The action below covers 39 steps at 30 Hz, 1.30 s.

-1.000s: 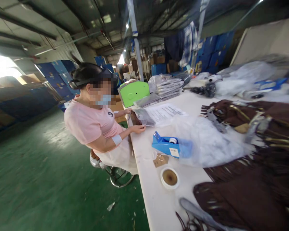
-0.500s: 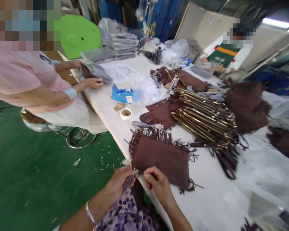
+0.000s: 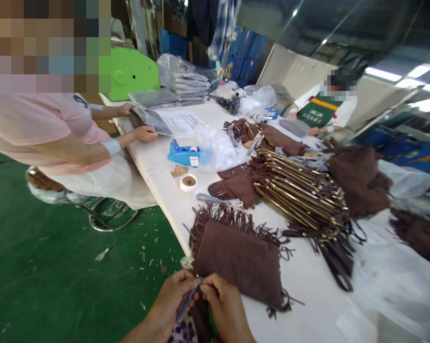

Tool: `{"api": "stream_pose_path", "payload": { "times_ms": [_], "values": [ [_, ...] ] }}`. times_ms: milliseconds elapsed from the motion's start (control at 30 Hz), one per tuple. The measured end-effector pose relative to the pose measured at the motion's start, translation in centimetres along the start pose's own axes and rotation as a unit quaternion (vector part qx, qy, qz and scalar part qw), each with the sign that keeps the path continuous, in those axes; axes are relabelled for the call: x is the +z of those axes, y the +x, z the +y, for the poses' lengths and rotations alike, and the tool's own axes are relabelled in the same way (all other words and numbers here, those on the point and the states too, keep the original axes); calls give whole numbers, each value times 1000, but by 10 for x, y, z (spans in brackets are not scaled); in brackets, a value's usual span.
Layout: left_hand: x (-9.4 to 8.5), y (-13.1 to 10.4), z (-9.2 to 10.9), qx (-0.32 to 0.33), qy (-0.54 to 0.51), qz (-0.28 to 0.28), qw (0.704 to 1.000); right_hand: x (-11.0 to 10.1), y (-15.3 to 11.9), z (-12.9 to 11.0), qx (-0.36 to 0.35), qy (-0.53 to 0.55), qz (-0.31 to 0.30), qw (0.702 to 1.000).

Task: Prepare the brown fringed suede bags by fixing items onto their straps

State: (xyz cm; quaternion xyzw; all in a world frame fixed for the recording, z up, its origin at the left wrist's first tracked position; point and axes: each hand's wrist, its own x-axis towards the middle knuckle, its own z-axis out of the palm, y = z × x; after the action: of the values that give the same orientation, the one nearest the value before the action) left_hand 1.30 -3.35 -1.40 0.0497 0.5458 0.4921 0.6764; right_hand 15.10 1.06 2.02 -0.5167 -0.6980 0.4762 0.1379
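A brown fringed bag [image 3: 238, 262] lies flat at the table's near edge, its fringe spread toward the far side. Just below its near left corner, my left hand [image 3: 170, 302] is closed on a thin grey strip [image 3: 185, 302] that hangs down from the fingers. My right hand [image 3: 227, 307] is closed in a pinch right beside the left fingertips, at the strip's upper end. Whatever sits between the right fingertips is too small to make out. Small metal hardware [image 3: 188, 263] shows at the bag's corner, close to both hands.
Brown bags with gold-edged frames [image 3: 301, 190] are heaped to the right. Farther left stand a blue tape dispenser [image 3: 184, 153], a roll of tape [image 3: 189, 183] and a grey strap [image 3: 218, 199]. A co-worker in pink [image 3: 57, 143] handles a plastic-wrapped item at left; another person [image 3: 318, 114] sits across.
My right hand has moved left, so its fingertips now meet my left hand's at the grey strip. The view has tilted up, and things appear lower.
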Motion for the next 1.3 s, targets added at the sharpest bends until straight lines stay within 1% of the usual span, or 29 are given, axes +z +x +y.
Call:
{"api": "stream_pose_path", "payload": {
  "times_ms": [100, 267, 433, 533, 700, 867, 967, 1133, 1300],
  "values": [
    [0, -6, -2, 24, 17, 12, 999, 3, -2, -3, 4, -38, 1, 999],
    [-4, -8, -13, 65, 4, 3, 998, 3, 0, -8, 18, -99, -10, 995],
    [-5, -9, -19, 86, 6, 16, 996, 4, 6, -11, 44, -158, -20, 986],
    [-3, -13, -19, 100, 16, 27, 995, 4, 7, -12, 55, -162, -28, 985],
    [-2, -15, -20, 88, 32, 23, 995, 1, 8, -14, 64, -163, -35, 984],
    [-4, -7, -27, 129, 101, 64, 984, 2, 9, -15, 64, -174, -28, 982],
    [-3, -7, -29, 119, 83, 71, 987, 4, 7, -13, 74, -172, -24, 982],
    [1, -12, -28, 77, 15, 61, 995, 10, -7, -8, 106, -114, 5, 988],
    [4, -17, -22, 53, 32, 81, 995, 15, -16, -7, 135, -71, 41, 988]
  ]
}}
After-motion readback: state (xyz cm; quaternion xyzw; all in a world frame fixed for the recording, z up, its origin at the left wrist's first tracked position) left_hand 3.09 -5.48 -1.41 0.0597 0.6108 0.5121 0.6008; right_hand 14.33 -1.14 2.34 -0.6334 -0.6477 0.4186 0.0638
